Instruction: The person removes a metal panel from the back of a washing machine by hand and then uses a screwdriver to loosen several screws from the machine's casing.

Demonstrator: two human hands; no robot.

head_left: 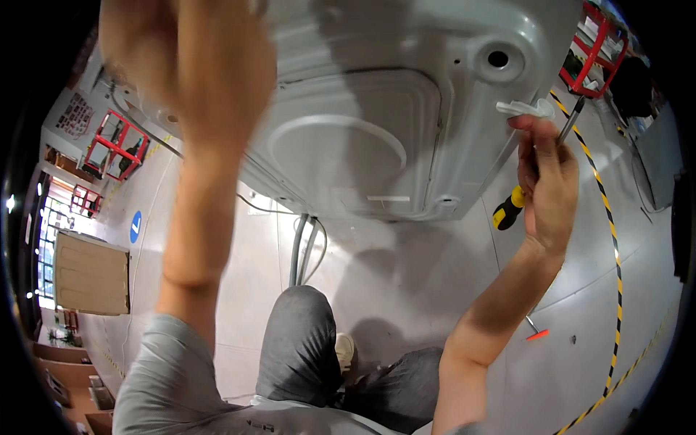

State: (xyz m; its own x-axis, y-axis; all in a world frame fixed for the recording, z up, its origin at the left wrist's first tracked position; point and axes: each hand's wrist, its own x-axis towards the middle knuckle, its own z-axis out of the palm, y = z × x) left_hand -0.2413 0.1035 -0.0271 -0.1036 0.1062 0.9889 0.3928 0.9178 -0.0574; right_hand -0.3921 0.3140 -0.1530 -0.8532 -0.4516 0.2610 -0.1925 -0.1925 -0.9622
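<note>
My right hand (545, 181) grips a screwdriver (540, 170) with a yellow and black handle, its shaft pointing up to the right. The same hand's fingertips pinch a small white plastic piece (523, 109) against the right edge of a grey metal appliance panel (362, 123). My left hand (185, 58) is raised close to the camera, blurred, resting on or near the panel's upper left part; what it holds is unclear. The panel has a round embossed shape and a hole (498, 59) near its top right.
Grey hoses (304, 246) hang from the appliance's lower edge. A small red-handled tool (536, 330) lies on the grey floor at right. Yellow-black floor tape (615, 239) runs along the right. Red racks (596, 51) stand at top right and at left (116, 145). A cardboard box (90, 272) sits left.
</note>
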